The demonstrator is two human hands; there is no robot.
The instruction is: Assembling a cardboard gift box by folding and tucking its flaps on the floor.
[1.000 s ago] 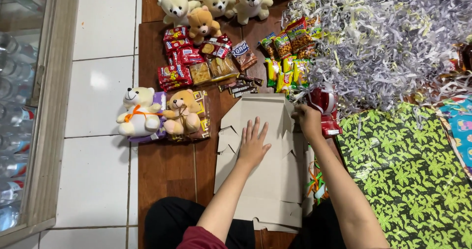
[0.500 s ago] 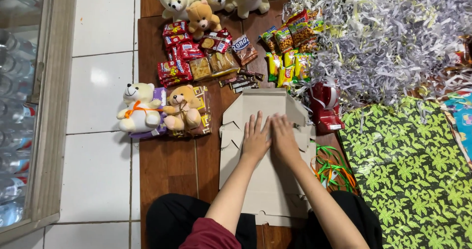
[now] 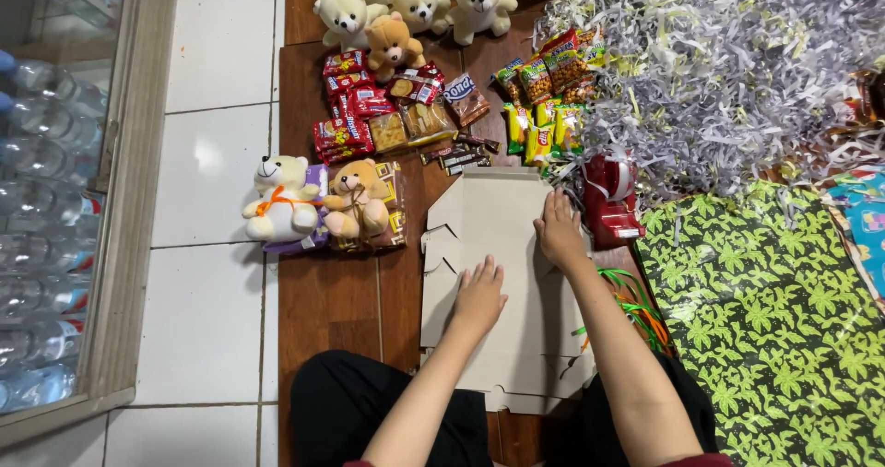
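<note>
Hands parted: left hand point(image 3: 479, 294) slid down flat cardboard point(image 3: 493, 211); right hand point(image 3: 560, 230) shifted toward right edge, seemingly pressing.

— How is the light looking?
— Bright and even, falling from above; the white floor tiles point(image 3: 221, 167) are giving off soft glare, and shadows are staying faint.
— Anything blurring?
— Mostly sharp; the bottles point(image 3: 41, 200) behind glass are looking hazy.

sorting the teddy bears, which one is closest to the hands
The brown teddy bear with a ribbon, lying beside the white bear with the orange ribbon. It is next to the flat cardboard; the other bears sit farther up.
</note>
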